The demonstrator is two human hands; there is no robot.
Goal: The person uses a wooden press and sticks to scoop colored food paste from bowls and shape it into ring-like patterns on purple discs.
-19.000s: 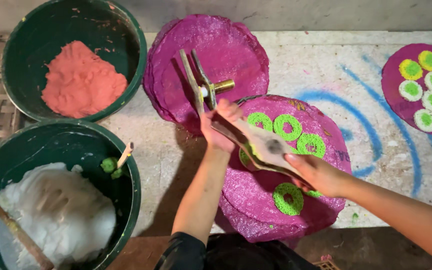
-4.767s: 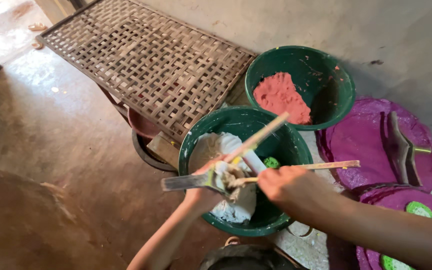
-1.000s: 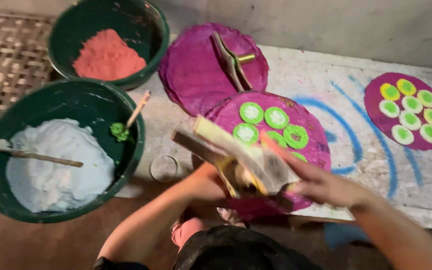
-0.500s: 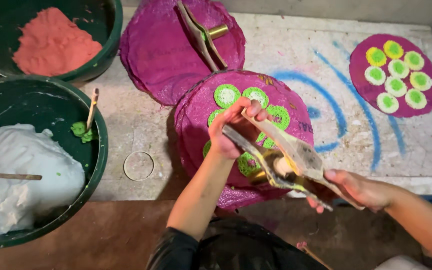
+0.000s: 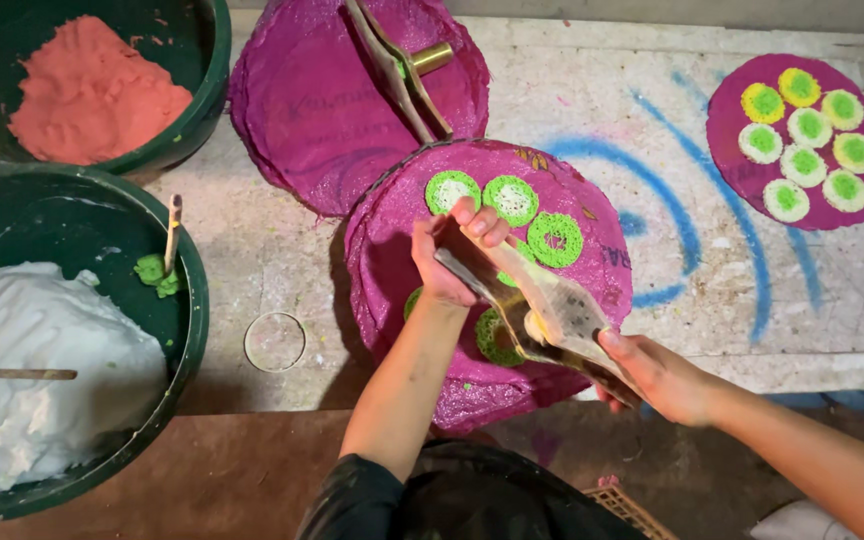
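Note:
My left hand (image 5: 450, 255) and my right hand (image 5: 664, 378) both grip a long hinged press tool (image 5: 542, 310) with a lump of white dough in it. I hold it low over a round magenta mat (image 5: 392, 270) lying on the stone slab. Several green ring-shaped dough pieces (image 5: 510, 200) with white centres sit on that mat, some hidden under the tool. My left hand holds the far end, my right hand the near handles.
A green tub of white dough (image 5: 42, 370) with a stick sits near left, a green tub of orange dough (image 5: 92, 95) behind it. A second magenta mat (image 5: 322, 110) carries another press tool (image 5: 402, 65). A third mat (image 5: 797, 140) far right holds finished rounds. A metal ring (image 5: 274, 342) lies on the slab.
Five seconds ago I was loading dough at the white tub; since then I carried the tool over the mat, and in the last half second it has stayed there, my view shifting slightly.

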